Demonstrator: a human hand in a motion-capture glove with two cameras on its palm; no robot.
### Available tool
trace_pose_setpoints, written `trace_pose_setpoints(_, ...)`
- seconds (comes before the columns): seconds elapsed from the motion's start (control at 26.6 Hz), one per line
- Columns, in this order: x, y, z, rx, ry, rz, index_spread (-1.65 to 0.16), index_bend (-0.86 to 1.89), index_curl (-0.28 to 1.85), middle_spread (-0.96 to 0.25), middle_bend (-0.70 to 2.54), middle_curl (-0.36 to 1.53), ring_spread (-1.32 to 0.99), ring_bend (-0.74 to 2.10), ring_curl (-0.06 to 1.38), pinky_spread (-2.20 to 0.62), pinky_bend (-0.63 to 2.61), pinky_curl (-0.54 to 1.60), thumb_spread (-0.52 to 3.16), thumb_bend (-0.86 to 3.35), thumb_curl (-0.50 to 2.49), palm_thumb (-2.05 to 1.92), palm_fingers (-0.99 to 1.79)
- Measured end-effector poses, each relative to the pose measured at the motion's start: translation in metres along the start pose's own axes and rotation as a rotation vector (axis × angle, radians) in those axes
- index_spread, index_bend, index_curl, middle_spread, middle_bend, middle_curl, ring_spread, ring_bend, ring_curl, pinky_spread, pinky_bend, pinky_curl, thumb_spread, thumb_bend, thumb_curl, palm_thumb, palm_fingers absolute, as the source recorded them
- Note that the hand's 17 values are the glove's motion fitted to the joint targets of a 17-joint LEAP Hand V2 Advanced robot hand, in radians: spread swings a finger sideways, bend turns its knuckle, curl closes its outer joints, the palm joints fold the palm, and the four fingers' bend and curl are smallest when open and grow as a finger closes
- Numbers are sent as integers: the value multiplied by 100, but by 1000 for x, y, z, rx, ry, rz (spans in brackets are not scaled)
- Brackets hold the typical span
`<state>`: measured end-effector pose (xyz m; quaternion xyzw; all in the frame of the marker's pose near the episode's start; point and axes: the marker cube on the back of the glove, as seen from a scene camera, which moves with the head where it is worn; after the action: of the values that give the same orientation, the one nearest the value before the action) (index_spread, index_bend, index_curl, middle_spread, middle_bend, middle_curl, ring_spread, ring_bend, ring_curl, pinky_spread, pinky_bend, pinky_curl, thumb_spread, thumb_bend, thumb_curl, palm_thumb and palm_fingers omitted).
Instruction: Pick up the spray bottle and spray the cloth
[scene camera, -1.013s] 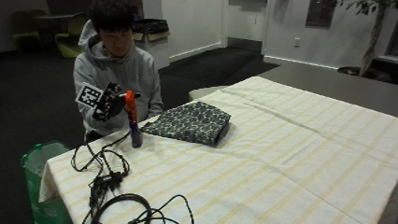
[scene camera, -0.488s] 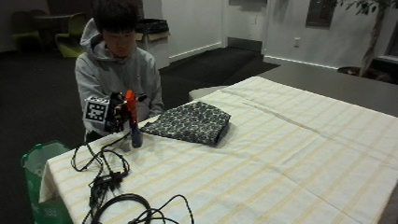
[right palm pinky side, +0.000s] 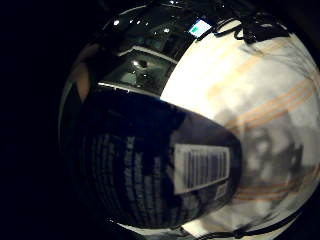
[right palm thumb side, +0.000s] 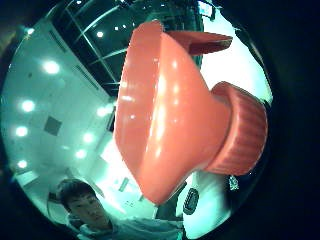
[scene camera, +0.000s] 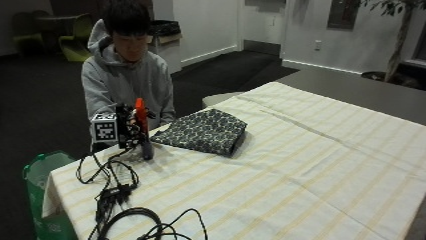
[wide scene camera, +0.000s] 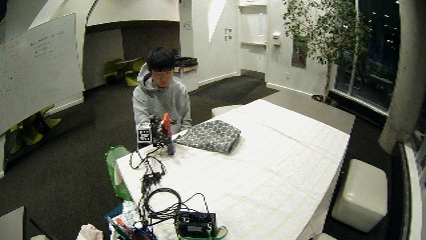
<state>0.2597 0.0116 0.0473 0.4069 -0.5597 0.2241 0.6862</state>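
A: Outside view first. Dark spray bottle with an orange trigger head (scene camera: 142, 131) upright at the near-left part of the table covered in a pale striped cloth (scene camera: 299, 165), base seemingly on or just above it. Black-gloved right hand (scene camera: 126, 131) close against the bottle's side. Folded dark patterned cloth (scene camera: 203, 131) just beside, towards the table's middle.

B: Fingers closed?

A: Cannot tell from here; too small and hidden.

B: Wide outside view?

A: Same layout, bottle (wide scene camera: 168, 137) next to cloth (wide scene camera: 210, 135).

B: Palm views?

A: Little-finger side: dark labelled body (right palm pinky side: 160, 170) filling much of the picture, striped table (right palm pinky side: 260, 90) beyond. Thumb side: orange head and ribbed collar (right palm thumb side: 170, 110) right up against the palm.

B: Handling?

A: Probably rigid, smooth plastic, light to moderate with liquid inside, perhaps slippery. Best taken round the neck under the head, forefinger free for the trigger.
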Motion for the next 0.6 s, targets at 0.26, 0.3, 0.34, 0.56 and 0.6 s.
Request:
trace_pose_setpoints(0.26, -4, -10, 1, -22, 13, -41, -20, 27, 24, 2, 38, 37, 1, 53, 32, 13, 36, 30, 83, 13, 53, 104, 81)
trace_pose_setpoints(0.3, -3, -11, 1, -41, 7, -63, -20, 28, 26, 1, 39, 38, -1, 53, 32, 10, 36, 30, 79, 11, 53, 104, 89)
trace_pose_setpoints(0.34, -2, -12, 1, -66, -3, -97, -21, 31, 27, -2, 43, 40, -4, 53, 32, 7, 35, 30, 73, 10, 54, 104, 105)
trace_pose_setpoints(0.56, -1, -29, 10, -271, -42, -175, -18, 39, 36, -7, 57, 46, -10, 60, 39, -8, 30, 33, 44, 4, 59, 105, 137)
trace_pose_setpoints(0.6, -5, -33, 13, -320, -39, -132, -18, 40, 37, -7, 58, 47, -10, 62, 40, -10, 30, 34, 39, 3, 60, 104, 138)
